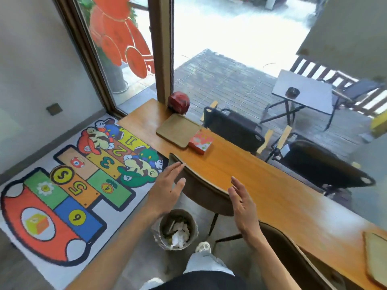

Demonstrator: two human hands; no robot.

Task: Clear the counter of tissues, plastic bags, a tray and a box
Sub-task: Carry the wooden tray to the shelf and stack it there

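**Two things left on the counter: tray and box**

Both your hands hang bare above the bin, holding nothing. Left hand (167,185) has its fingers straight and together, tips near the chair back (201,185). Right hand (243,206) is spread loose, palm turned inward, over the counter's near edge. Neither touches anything.

Tray (178,129) lies flat on the counter (261,185), far end, near the window post, just in front of a red helmet (178,101). Box (200,141) sits at the tray's right corner, touching or nearly so; can't tell which.

Handling, judged from looks:
- Tray: thin, stiff, looks like wood or board, probably light. Low rim, rounded corners. Take it by the near edge, thumb on top, fingers under, or one hand on each of two opposite sides. It looks empty, so nothing should slide off.
- Box: small printed carton, likely light and a bit crushable. Pinch it across its short sides; don't squeeze hard.

Orientation: the tray is roughly square, set at a diagonal to the counter's length, one corner aimed your way. The box's long axis runs roughly along the tray's right edge, printed face up.

Bin (176,229) on the floor between your arms holds crumpled tissues (180,234). No tissues or bags show on the counter.
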